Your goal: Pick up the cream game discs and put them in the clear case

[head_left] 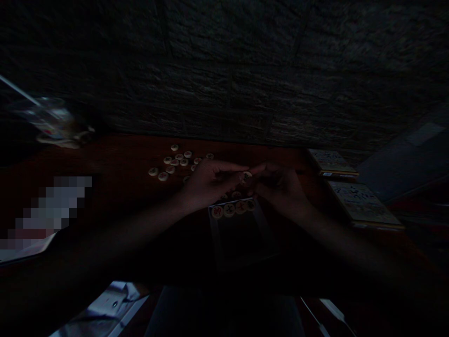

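In the dim light, my left hand [210, 182] and my right hand [282, 187] meet above the near part of the table. Between their fingertips is a round, pale Chinese chess piece [247, 176] with a dark character; the fingers of both hands are closed on it. Just below them lies a shallow clear box [214, 236], with a row of several chess pieces [229, 209] along its far end, some marked red, some dark. Another piece [236, 194] lies partly hidden under my hands. Beyond my left hand, several loose chess pieces [174, 162] are scattered on the table.
The brown table [122, 161] ends at a rough stone wall [228, 84]. Two flat printed boxes [365, 201] rest at the right. A clear plastic cup with a straw [54, 119] stands at the far left, and a blurred-out flat object [52, 217] lies nearer.
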### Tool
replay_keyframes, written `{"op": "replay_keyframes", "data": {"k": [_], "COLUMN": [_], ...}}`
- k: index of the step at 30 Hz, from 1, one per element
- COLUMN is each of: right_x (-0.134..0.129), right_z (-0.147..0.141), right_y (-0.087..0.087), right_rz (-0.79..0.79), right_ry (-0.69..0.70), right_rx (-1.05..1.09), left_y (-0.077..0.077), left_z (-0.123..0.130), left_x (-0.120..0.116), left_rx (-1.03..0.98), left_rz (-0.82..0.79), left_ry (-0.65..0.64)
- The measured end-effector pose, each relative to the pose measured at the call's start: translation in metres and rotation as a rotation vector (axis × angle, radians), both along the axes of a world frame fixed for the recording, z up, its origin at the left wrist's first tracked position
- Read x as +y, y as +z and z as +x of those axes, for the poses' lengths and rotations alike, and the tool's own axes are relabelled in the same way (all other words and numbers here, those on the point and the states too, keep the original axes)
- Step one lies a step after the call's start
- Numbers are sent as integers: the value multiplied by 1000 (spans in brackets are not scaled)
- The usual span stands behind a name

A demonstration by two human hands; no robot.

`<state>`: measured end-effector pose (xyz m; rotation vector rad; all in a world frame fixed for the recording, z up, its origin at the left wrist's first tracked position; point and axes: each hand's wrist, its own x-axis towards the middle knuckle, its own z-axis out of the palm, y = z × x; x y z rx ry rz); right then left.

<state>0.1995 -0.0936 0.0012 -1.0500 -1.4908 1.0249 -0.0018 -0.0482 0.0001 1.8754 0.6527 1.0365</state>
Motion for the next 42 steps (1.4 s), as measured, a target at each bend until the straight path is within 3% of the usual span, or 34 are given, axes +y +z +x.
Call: {"op": "replay_keyframes", "data": {"k": [7, 22, 35, 42], "right_x": [-2, -2, -3, -3], "right_z": [0, -2, -2, -5], "right_y": [1, 3, 1, 1], "right_rz": [-12, 9, 39, 28], "right_ry": [3, -31, 7, -16], "right_rx": [27, 31, 23, 50], "left_y": [0, 1, 4, 3], "left_z": [2, -1, -2, -1], "left_x": [-4, -8, -7, -7], "left_rx": [29, 129, 83, 59], "left_rz": [97, 145, 92, 54], "left_ry": [11, -18, 19, -27]}}
